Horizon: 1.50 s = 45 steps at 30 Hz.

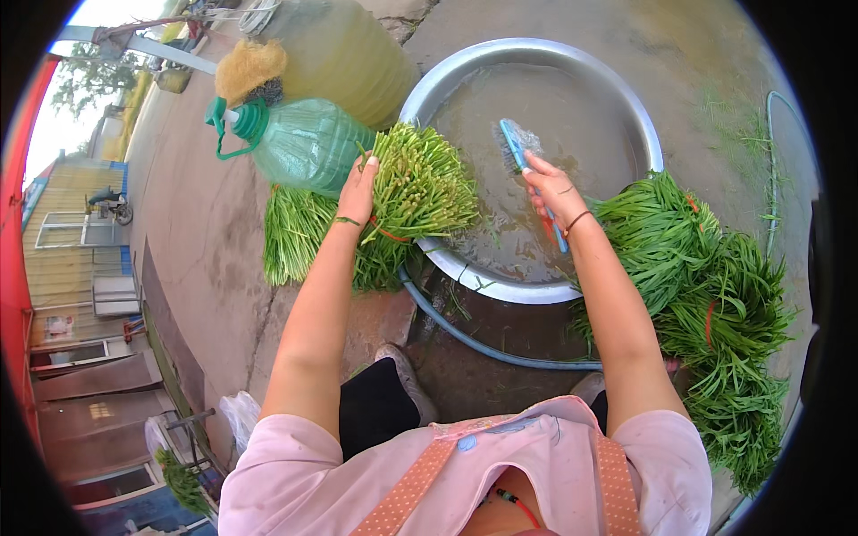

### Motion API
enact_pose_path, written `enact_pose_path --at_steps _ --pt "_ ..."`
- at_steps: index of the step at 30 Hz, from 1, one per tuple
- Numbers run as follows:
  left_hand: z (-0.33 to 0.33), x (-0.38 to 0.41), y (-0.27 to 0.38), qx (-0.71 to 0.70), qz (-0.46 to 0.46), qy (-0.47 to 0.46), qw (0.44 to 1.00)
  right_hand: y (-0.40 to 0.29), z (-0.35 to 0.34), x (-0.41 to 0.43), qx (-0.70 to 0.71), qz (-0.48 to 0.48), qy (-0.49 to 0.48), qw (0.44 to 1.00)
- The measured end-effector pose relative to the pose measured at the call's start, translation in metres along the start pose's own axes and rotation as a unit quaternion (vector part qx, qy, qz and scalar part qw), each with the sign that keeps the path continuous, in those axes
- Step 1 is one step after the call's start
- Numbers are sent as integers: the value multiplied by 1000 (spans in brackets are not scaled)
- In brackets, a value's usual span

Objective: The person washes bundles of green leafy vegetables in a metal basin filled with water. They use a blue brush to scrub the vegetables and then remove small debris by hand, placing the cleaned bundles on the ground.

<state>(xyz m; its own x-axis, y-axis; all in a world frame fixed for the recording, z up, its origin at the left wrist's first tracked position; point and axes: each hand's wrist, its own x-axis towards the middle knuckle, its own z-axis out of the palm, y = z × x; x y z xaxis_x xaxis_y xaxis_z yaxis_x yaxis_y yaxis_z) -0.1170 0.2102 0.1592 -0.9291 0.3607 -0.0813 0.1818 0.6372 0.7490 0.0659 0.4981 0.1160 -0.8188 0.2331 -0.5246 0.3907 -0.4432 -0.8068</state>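
My left hand (360, 191) grips a tied bundle of garlic chives (429, 181), its cut pale ends facing up over the left rim of a wide metal basin (529, 291). A red band circles that bundle. In my right hand (555, 191) is a blue-handled brush (513, 144), held above the cloudy brown water (556, 100) in the basin. The brush head has whitish bristles. Bits of green leaf float on the water.
More banded green bundles (720, 321) lie right of the basin, and another bundle (295, 234) lies to the left. A green plastic bottle (308, 144) and a large yellowish container (342, 60) stand at upper left. A blue hose (469, 345) curves before my feet.
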Motion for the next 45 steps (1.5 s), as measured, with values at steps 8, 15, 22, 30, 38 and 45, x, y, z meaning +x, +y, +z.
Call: enact_pose_path --at_steps 8,15,22,30,38,45 --pt "44 -3 44 349 25 89 933 -46 104 8 -509 -259 41 820" --pt "39 7 30 293 -41 108 949 -22 61 -38 -482 -258 -101 831" --pt "58 -8 38 367 70 113 921 -28 82 25 -497 -189 48 846" --pt "35 -4 41 288 -73 81 952 -11 -19 -2 -672 -96 22 734" --pt "37 6 41 291 -90 108 946 14 -40 29 -205 51 35 977" --pt "39 10 30 334 -67 119 933 -44 97 42 -517 -267 25 813"
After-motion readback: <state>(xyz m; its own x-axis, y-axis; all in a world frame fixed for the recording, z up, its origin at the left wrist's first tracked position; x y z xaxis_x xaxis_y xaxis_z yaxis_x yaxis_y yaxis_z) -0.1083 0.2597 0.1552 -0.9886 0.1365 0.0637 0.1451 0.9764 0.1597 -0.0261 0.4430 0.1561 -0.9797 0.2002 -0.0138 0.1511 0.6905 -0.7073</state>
